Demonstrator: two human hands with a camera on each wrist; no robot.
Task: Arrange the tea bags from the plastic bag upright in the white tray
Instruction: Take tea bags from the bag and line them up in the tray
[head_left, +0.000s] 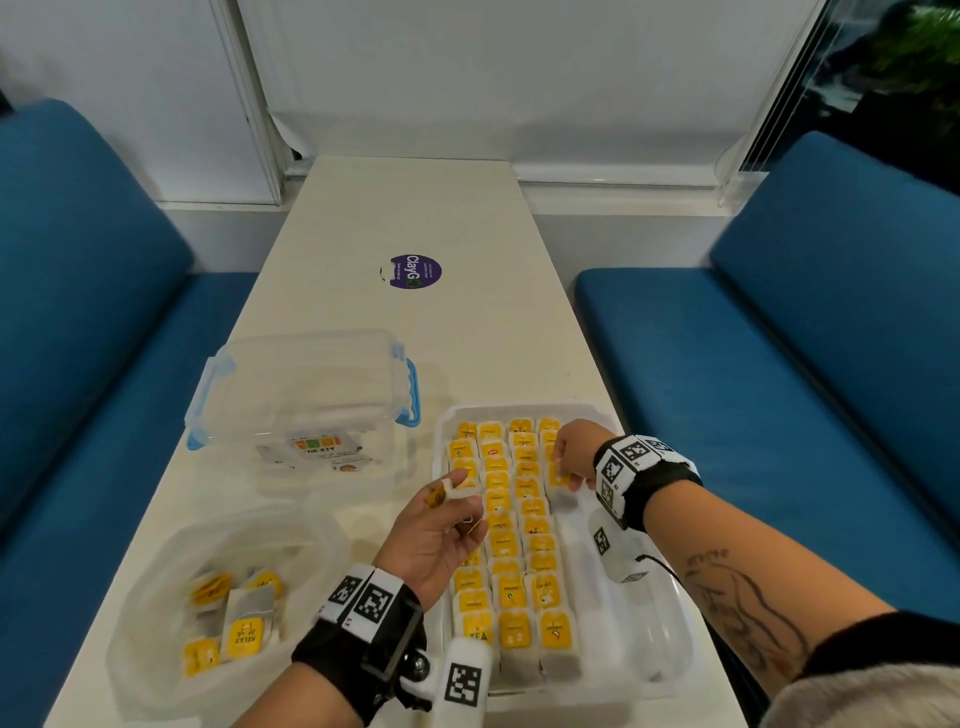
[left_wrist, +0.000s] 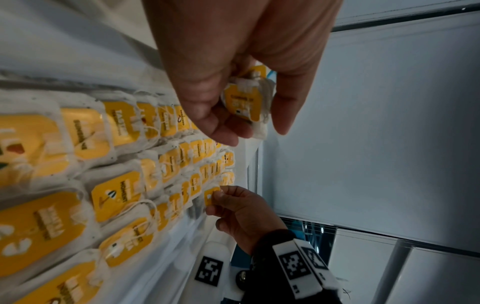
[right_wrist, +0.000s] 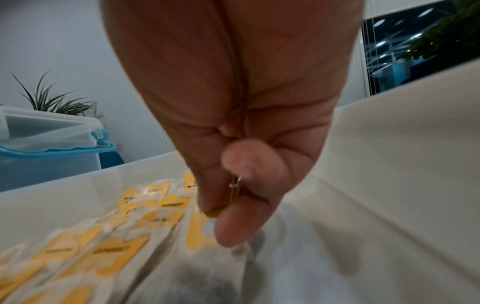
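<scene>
"MOMENT" tea bags (left_wrist: 114, 198) — white tray (head_left: 670, 644)

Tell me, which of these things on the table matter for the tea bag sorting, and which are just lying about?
In use: white tray, plastic bag of tea bags, tea bag in left hand, tea bag in right hand.
Lying about: clear lidded box, purple sticker.

1. The head camera looks down along the surface (head_left: 415, 208) from above.
2. The left wrist camera sits close behind the left hand (left_wrist: 233, 67).
3. The right wrist camera sits closer.
4. All share the white tray (head_left: 670, 649).
</scene>
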